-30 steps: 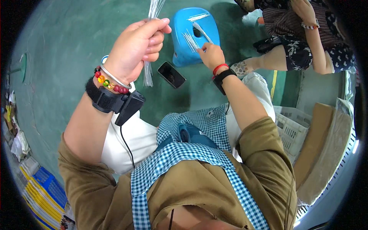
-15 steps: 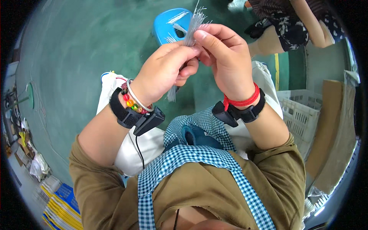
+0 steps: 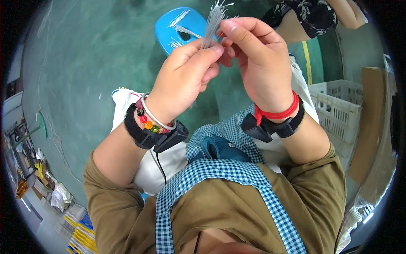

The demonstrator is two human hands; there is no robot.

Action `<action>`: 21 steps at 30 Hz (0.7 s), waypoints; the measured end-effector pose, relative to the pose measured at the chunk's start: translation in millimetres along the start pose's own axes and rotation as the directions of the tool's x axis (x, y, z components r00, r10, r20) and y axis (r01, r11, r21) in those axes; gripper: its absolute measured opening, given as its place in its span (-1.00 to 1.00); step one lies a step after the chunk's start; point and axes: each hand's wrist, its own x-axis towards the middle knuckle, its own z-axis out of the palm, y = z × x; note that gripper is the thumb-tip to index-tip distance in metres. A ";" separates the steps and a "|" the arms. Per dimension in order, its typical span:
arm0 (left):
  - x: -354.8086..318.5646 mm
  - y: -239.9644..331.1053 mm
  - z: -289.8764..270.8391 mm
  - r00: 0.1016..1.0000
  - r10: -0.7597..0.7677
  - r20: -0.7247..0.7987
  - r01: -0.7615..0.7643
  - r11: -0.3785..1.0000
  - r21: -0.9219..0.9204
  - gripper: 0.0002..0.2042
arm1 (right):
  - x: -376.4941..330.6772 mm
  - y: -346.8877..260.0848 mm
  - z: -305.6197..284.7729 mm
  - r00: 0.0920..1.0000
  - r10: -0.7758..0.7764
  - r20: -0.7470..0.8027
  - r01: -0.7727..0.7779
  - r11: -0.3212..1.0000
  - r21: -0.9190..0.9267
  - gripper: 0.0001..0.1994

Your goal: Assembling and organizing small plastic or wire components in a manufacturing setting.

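Observation:
A bundle of thin silvery wire-like strands [image 3: 214, 22] stands nearly upright, its loose upper ends fanned out. My left hand [image 3: 182, 74] is closed around its lower part, thumb pressed against the forefinger. Just to the right, my right hand [image 3: 265, 61] has thumb and forefinger pinched together beside the upper strands. Whether a single strand lies in that pinch is hidden by the fingers. Beyond my hands is a blue stool [image 3: 163, 33] with an oval hole. Several small groups of similar strands [image 3: 179, 18] lie on its top.
At the right stand a white slotted plastic crate [image 3: 336, 108] and a tall cardboard sheet [image 3: 367, 122]. Another person [image 3: 311, 19] sits at the upper right. Yellow and blue crates [image 3: 82, 235] are stacked at the lower left. A cord [image 3: 160, 165] hangs from my left wrist device.
My right hand has shifted right and slightly up, its pinch now farther from the bundle. The view has moved a little, so the stool appears farther left.

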 end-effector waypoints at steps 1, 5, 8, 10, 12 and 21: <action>0.6 0.0 0.5 1.000 -0.002 0.004 0.002 1.000 -0.002 -0.75 | 2.0 -1.5 -3.0 1.000 -0.006 -0.006 0.006 1.000 0.004 -0.86; 1.1 -1.9 2.9 0.995 0.083 0.053 -0.089 0.989 0.122 -0.72 | 7.9 -10.2 -17.7 0.998 -0.059 0.016 0.059 0.998 0.007 -0.87; 3.1 -3.5 0.4 0.995 0.092 0.046 -0.098 0.982 0.162 -0.70 | 9.8 -16.7 -21.2 0.987 -0.157 0.027 0.157 0.988 0.005 -0.85; 3.8 -3.9 -2.6 0.995 0.092 0.048 -0.099 0.980 0.174 -0.70 | 10.6 -35.8 -13.3 0.983 -0.048 -0.179 0.038 0.997 -0.061 -0.87; 3.2 -4.3 -5.2 0.995 0.101 0.003 -0.100 0.982 0.158 -0.71 | 13.2 -47.0 -14.0 0.974 -0.033 -0.225 0.015 0.997 -0.082 -0.88; 4.5 -7.5 -5.2 0.956 0.190 -0.223 -0.175 0.981 0.085 -0.84 | 34.8 -64.6 -68.8 0.930 -0.348 -0.117 0.363 0.921 0.142 -0.84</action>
